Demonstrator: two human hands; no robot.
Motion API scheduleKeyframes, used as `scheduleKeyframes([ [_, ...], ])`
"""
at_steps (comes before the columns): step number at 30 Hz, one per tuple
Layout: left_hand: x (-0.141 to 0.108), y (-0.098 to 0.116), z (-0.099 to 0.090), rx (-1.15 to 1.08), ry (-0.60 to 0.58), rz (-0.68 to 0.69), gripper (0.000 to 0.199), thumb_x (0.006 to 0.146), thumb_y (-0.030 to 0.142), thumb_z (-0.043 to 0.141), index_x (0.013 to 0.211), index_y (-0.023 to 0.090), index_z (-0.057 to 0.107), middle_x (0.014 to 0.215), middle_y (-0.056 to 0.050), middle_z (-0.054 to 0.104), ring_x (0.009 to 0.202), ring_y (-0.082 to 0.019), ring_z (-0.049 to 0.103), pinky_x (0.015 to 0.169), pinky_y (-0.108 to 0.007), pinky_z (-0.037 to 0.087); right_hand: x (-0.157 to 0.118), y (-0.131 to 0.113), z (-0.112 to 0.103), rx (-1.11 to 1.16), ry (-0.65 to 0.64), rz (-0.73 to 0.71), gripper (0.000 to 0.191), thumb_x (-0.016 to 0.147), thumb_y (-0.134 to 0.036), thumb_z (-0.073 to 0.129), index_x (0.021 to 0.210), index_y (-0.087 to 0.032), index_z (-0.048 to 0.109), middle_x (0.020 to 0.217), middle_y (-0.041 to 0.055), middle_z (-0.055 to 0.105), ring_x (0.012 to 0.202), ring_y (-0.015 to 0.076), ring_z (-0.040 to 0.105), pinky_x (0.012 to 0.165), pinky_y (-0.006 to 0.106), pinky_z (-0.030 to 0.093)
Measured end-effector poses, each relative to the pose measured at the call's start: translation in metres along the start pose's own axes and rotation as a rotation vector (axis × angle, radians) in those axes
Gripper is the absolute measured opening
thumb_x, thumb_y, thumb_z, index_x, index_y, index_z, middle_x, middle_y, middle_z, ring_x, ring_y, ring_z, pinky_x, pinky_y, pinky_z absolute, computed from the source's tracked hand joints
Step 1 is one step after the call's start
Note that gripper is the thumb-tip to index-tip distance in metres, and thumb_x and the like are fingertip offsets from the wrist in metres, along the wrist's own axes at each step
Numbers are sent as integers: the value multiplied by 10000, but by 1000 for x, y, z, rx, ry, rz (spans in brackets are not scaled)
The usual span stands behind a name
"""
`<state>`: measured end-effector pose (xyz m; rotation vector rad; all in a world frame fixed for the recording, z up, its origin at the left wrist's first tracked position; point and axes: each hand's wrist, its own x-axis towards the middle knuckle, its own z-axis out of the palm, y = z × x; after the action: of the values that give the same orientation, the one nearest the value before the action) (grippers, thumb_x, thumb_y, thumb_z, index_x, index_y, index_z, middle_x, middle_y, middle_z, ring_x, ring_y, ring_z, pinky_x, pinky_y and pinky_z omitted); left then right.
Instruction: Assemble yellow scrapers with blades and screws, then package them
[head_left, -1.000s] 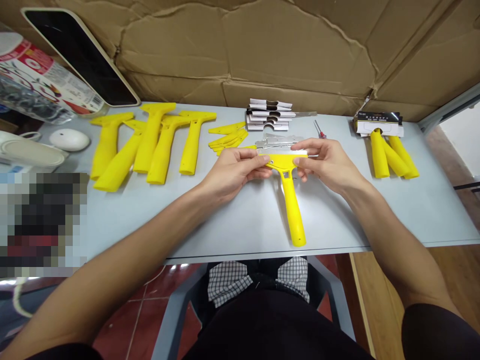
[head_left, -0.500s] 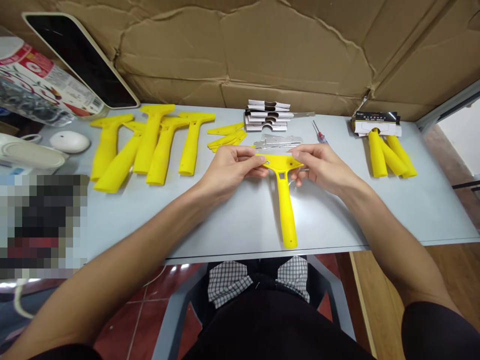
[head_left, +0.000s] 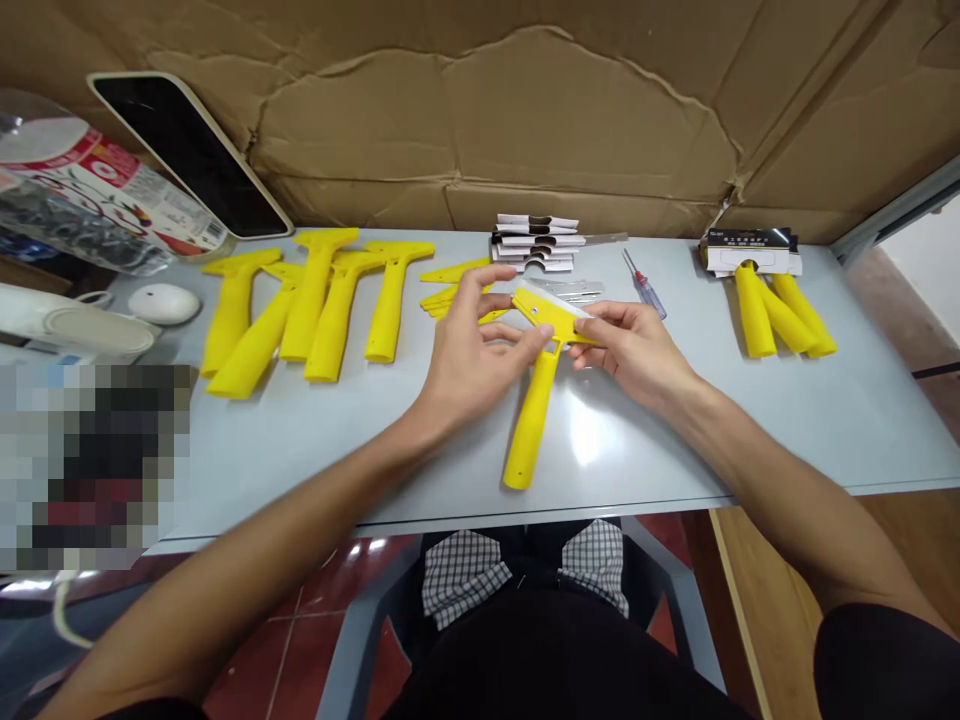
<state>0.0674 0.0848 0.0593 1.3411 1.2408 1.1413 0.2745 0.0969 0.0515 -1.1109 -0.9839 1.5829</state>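
Note:
A yellow T-shaped scraper (head_left: 529,425) with a pale strip along its head's top edge hangs tilted over the table, handle toward me. My right hand (head_left: 630,345) pinches the right end of its head. My left hand (head_left: 476,345) is at the other side, thumb on the head near the neck, index finger raised off it and the other fingers partly hidden behind. A screw shows in the left hole of the head. Just beyond lie thin metal blades (head_left: 577,290), partly covered by the scraper, and yellow cover plates (head_left: 454,272) beside my left fingers.
Several yellow scraper handles (head_left: 386,305) lie at the left. Folded cards (head_left: 536,240) are stacked at the back, near a screwdriver (head_left: 646,290). Carded scrapers (head_left: 756,305) lie at the right. A phone (head_left: 195,150), bottle (head_left: 112,180) and white mouse (head_left: 163,303) stand far left.
The scraper has turned, its handle end swinging left and its head's left end rising. My left index finger has lifted off the head and the thumb has shifted toward the neck.

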Motion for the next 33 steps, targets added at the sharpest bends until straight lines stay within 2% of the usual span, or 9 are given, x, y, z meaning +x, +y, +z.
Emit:
scheduleKeyframes([
  [3, -8, 2, 1, 134, -75, 40, 919, 723, 265, 1011, 1536, 312, 585, 1480, -127, 732, 862, -189, 778, 781, -287, 638, -1, 0, 2, 28, 70, -10, 124, 785, -194, 891, 859, -156, 798, 872, 62, 788, 683, 145, 754, 640, 271, 660],
  [7, -11, -1, 2, 369, -138, 96, 942, 800, 297, 950, 1651, 275, 548, 1307, -112, 813, 777, -191, 722, 854, -340, 629, -2, -2, 2, -10, 118, 15, 103, 801, -191, 862, 873, -177, 790, 938, 76, 806, 735, 156, 751, 599, 263, 621],
  [9, -11, -4, 2, 477, -150, 150, 837, 878, 293, 872, 1655, 253, 564, 1297, -117, 823, 857, -229, 748, 958, -382, 627, -3, -2, 1, -37, 110, 15, 103, 805, -202, 874, 878, -191, 802, 957, 74, 811, 761, 155, 737, 590, 252, 596],
  [14, -13, -10, 1, 617, -163, 290, 645, 958, 224, 745, 1597, 230, 653, 1436, -145, 788, 1269, -340, 747, 1173, -445, 553, -4, 0, 1, -52, 75, 0, 144, 762, -208, 924, 843, -222, 806, 937, 61, 810, 804, 177, 721, 603, 276, 582],
  [20, -13, -11, -1, 652, -163, 287, 701, 991, 312, 760, 1664, 194, 602, 1375, -172, 804, 1302, -361, 738, 1159, -441, 542, -4, 1, 1, -59, 56, -68, 226, 712, -255, 974, 847, -199, 801, 863, 43, 802, 754, 164, 706, 631, 291, 588],
  [23, -11, -10, -2, 615, -140, 274, 667, 965, 344, 812, 1605, 221, 671, 1228, -138, 831, 1212, -348, 759, 1106, -414, 553, -5, 2, 2, -65, 54, -65, 303, 695, -304, 1020, 850, -193, 785, 840, 23, 795, 647, 127, 667, 648, 300, 582],
  [25, -10, -8, -3, 559, -109, 265, 608, 944, 340, 835, 1533, 224, 740, 1092, -110, 829, 1065, -320, 768, 1039, -394, 560, -5, 2, 2, -59, 46, -59, 352, 676, -329, 1050, 862, -191, 785, 851, 23, 800, 642, 123, 668, 659, 300, 580],
  [29, -8, -1, -2, 419, -35, 215, 561, 852, 292, 903, 1407, 253, 829, 834, -13, 745, 763, -220, 673, 859, -329, 556, -8, -1, 4, -28, -14, -73, 418, 655, -411, 1083, 877, -208, 793, 917, 33, 799, 782, 174, 714, 671, 314, 612],
  [33, -6, 7, -2, 229, -48, 43, 595, 766, 238, 920, 1354, 245, 828, 801, 31, 725, 572, -143, 617, 621, -284, 525, -9, -7, 3, -5, -63, -64, 509, 783, -685, 969, 903, -228, 778, 967, 75, 789, 878, 227, 747, 661, 341, 628],
])
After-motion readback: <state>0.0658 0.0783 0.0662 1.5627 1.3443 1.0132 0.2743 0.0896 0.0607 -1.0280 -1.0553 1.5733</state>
